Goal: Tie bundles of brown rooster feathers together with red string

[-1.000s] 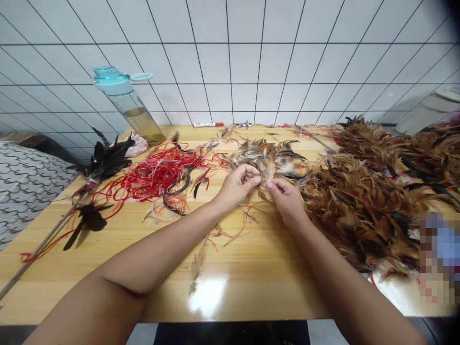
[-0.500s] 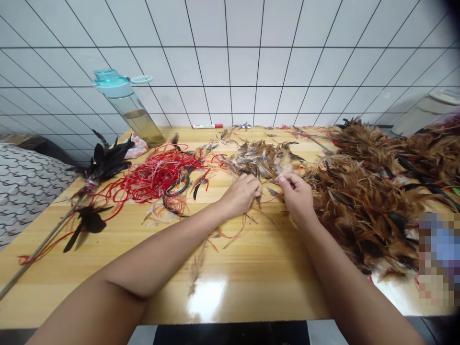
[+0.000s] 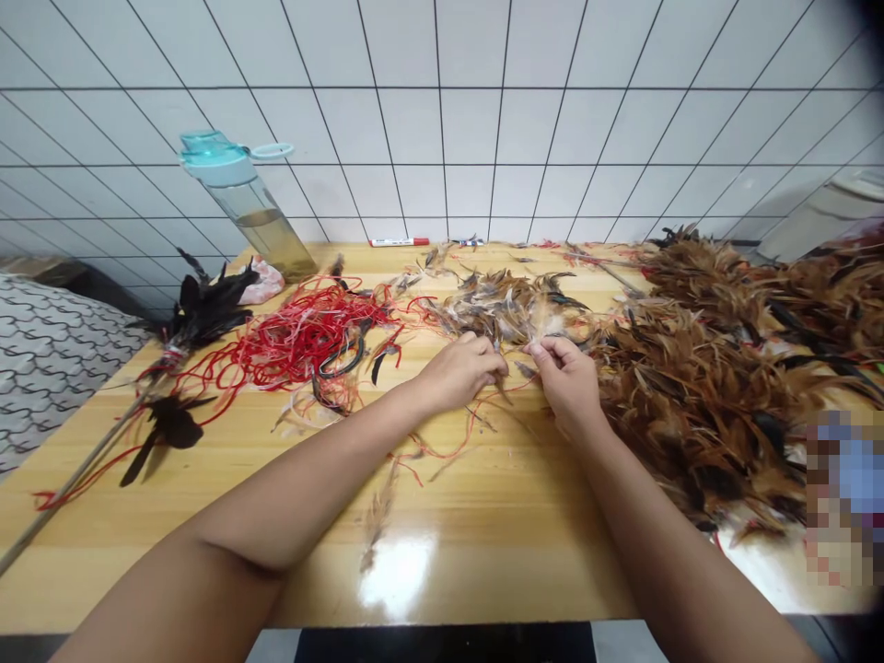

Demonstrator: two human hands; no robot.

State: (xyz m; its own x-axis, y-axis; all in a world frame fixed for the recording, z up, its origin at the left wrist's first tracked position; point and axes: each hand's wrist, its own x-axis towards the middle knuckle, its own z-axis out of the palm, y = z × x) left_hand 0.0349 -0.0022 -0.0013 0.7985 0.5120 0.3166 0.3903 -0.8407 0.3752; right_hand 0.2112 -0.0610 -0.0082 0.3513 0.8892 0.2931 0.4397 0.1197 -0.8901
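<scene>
My right hand is closed in a pinch on a pale, fluffy feather, which points up from the thumb and forefinger. Just to its left, my left hand is curled shut, and a brown feather tip sticks out below its fingers; the rest is hidden in the fist. Beyond both hands lies a loose pile of brown and grey feathers. A thin red string runs over the table under my left hand.
Red string lies tangled on the left of the wooden table. Beside it is a stick with black feathers tied on. A water bottle and a red marker stand near the tiled wall. Brown feather bundles cover the right.
My right hand has shifted slightly left with the pale feather, closer to my left hand. My left hand has moved a little to the right, its feather tip moving along.
</scene>
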